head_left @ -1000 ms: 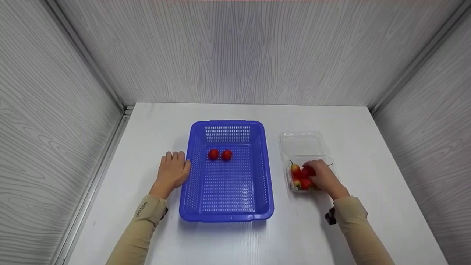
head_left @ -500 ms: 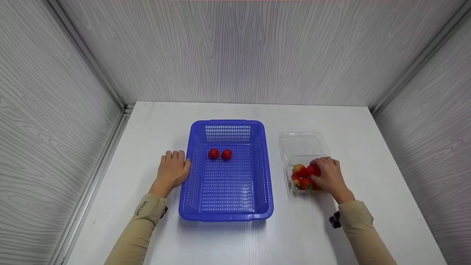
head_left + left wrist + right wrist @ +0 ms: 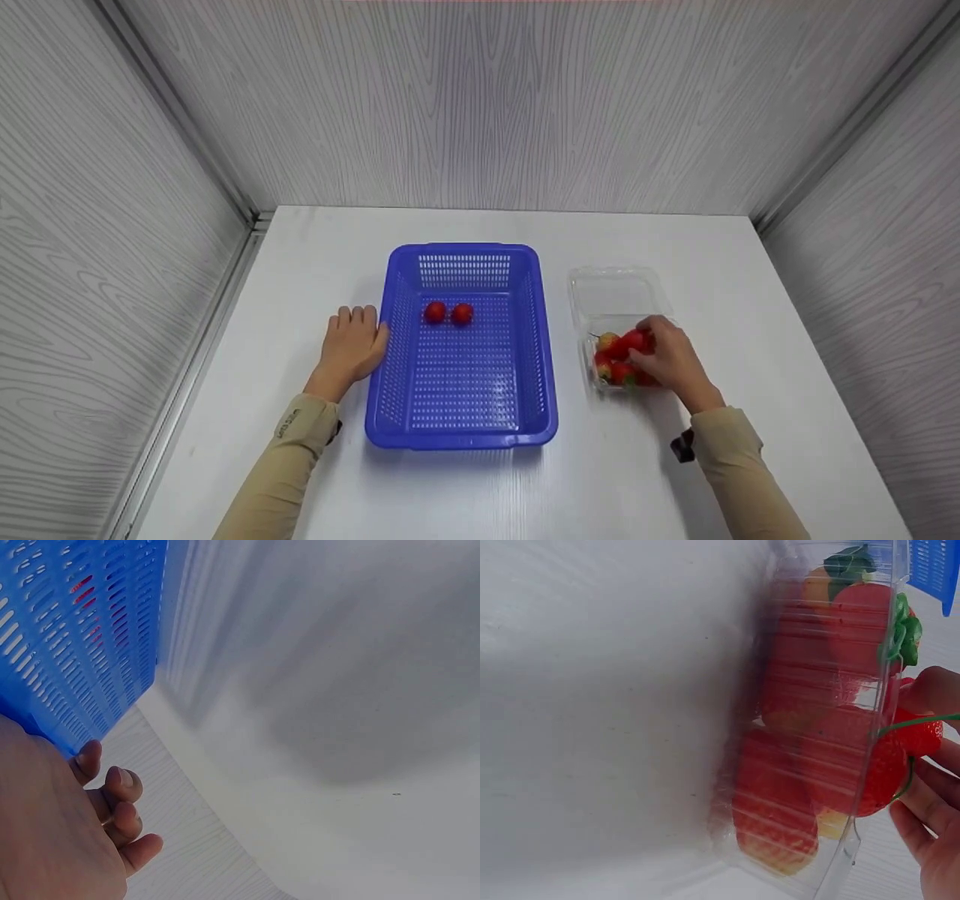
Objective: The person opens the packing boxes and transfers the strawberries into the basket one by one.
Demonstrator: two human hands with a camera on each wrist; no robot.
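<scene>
Right hand (image 3: pixel 671 358) now higher, clasping a strawberry (image 3: pixel 632 341); left hand (image 3: pixel 352 349) flat on white table (image 3: pixel 480 487).

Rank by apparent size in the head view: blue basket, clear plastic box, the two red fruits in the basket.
1. blue basket, clearly largest.
2. clear plastic box, lid open.
3. two red fruits: left red fruit and right red fruit look alike, so no ranking between them.

— What sits left of the fruit box?
— A blue perforated plastic basket (image 3: pixel 463 420) on the white table (image 3: pixel 510 495), two small red round fruits (image 3: pixel 448 313) lying side by side inside.
— And around?
— Grey wood-grain walls (image 3: pixel 480 105).
</scene>
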